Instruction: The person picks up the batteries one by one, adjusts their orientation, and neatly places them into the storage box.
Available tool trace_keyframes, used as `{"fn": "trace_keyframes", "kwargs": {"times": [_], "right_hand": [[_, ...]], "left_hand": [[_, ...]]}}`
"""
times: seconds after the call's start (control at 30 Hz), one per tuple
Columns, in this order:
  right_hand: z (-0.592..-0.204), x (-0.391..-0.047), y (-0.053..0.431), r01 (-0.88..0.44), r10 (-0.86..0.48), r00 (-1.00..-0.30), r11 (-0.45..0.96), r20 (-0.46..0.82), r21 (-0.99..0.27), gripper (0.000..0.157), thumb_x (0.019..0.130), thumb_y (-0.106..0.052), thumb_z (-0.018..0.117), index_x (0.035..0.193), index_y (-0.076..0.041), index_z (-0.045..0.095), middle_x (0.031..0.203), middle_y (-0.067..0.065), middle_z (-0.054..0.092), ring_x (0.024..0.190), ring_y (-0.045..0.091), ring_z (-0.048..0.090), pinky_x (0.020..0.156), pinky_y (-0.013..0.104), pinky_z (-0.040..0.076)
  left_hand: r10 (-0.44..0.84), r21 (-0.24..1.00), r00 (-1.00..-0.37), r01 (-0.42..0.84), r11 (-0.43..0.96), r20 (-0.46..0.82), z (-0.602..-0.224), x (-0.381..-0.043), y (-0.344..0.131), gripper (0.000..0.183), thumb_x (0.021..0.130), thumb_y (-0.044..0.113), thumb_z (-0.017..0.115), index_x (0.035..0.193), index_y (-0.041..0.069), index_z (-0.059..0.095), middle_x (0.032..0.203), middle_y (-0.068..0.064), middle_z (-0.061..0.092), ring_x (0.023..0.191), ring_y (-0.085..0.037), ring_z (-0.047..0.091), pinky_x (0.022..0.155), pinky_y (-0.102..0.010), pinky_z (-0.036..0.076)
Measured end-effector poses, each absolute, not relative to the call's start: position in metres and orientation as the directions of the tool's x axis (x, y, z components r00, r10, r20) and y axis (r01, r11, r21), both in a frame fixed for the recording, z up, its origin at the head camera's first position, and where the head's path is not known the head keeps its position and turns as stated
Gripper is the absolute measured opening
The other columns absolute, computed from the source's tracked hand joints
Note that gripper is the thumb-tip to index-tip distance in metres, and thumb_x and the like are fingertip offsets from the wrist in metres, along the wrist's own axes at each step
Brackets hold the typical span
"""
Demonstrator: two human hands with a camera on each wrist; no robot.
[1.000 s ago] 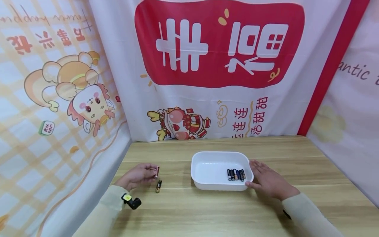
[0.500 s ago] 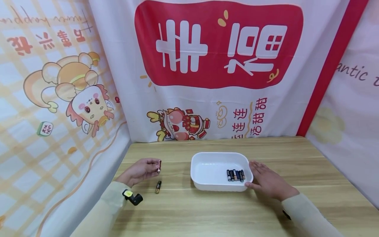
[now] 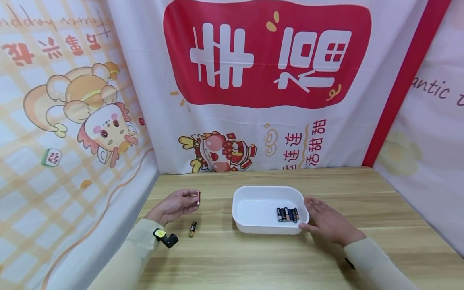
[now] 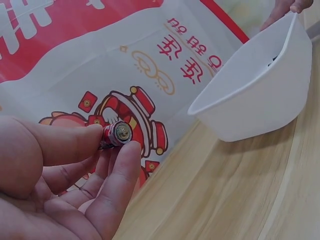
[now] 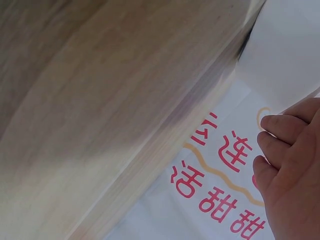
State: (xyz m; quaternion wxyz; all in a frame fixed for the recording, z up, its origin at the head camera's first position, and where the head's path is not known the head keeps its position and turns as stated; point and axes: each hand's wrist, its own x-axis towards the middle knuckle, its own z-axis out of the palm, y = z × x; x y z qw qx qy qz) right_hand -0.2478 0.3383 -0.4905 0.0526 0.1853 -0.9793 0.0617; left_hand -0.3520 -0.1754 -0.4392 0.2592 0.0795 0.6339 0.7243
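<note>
In the head view my left hand [image 3: 177,204] is raised over the left part of the table. Its thumb and fingers pinch a small red battery [image 4: 116,134], whose metal end faces the left wrist camera. Just below that hand, a black and copper battery [image 3: 192,229] lies on the wood. My right hand [image 3: 328,220] rests against the right end of a white plastic tub [image 3: 250,228], fingers stretched along its outer wall and thumb near the front corner. Several dark batteries [image 3: 287,214] lie side by side inside the tub, at its right.
The wood-grain table [image 3: 261,259] runs back to a white curtain [image 3: 166,133] with red print. A patterned cloth [image 3: 72,169] hangs along the left side, and a pale one [image 3: 431,161] hangs on the right.
My left hand has lifted and moved away and slightly right with the red battery, leaving the black and copper one on the table. The right hand and tub stay in place.
</note>
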Motion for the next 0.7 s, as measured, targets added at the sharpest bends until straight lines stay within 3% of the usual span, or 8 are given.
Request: {"fn": "trace_keyframes", "kwargs": {"times": [0.7], "right_hand": [[-0.493,-0.25,0.34,-0.409,-0.401,-0.903,0.912,0.152,-0.023,0.097,0.091,-0.073,0.036,0.148,0.006,0.03,0.153,0.021,0.03,0.141,0.039,0.024,0.116,0.051,0.021]], "left_hand": [[0.514,0.956,-0.834,-0.282,-0.086,-0.2,-0.437,-0.355,-0.136,0.044,0.096,0.0,0.057,0.136,-0.007,0.042,0.109,-0.016,0.06,0.096,-0.024,0.063,0.098,-0.041,0.05]]}}
